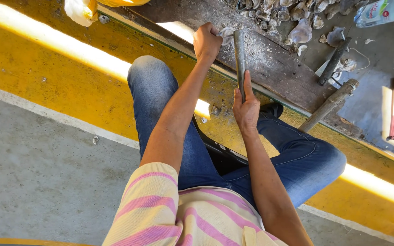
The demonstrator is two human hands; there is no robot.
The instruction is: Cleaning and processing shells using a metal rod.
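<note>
1. Left hand [207, 42]: fingers curled shut, pinching a pale oyster shell [226, 33] w/ thumb side up; shell sits at the hand's right edge, pressed down on the dark wooden plank [270, 68].

2. Right hand [246, 108]: fingers wrapped tight around the lower end of a grey metal bar [239, 54]. Bar stands approx. upright in view, upper end just beside the held shell; contact btw. bar tip and shell cannot be confirmed.

3. Plank: weathered, covered w/ grit and shell fragments, runs diagonally along the yellow painted ledge [60, 77].

4. Shell pile [279, 13]: many grey oyster shells heaped at the top of the plank, well apart from the right hand, near the left hand.

5. Other items:
- Hammer-type tool w/ dark handle [334, 59] lying right of the pile.
- Wooden handle [329, 105] leaning off the plank's right edge.
- Clear plastic bottle [381, 11], top right corner.
- White plastic bag [79, 10], top left.

6. Operator posn.: seated, knees in blue jeans [156, 91] spread either side of the arms; striped pink/cream shirt [174, 214] in foreground. Grey concrete floor [37, 173] below the ledge.
</note>
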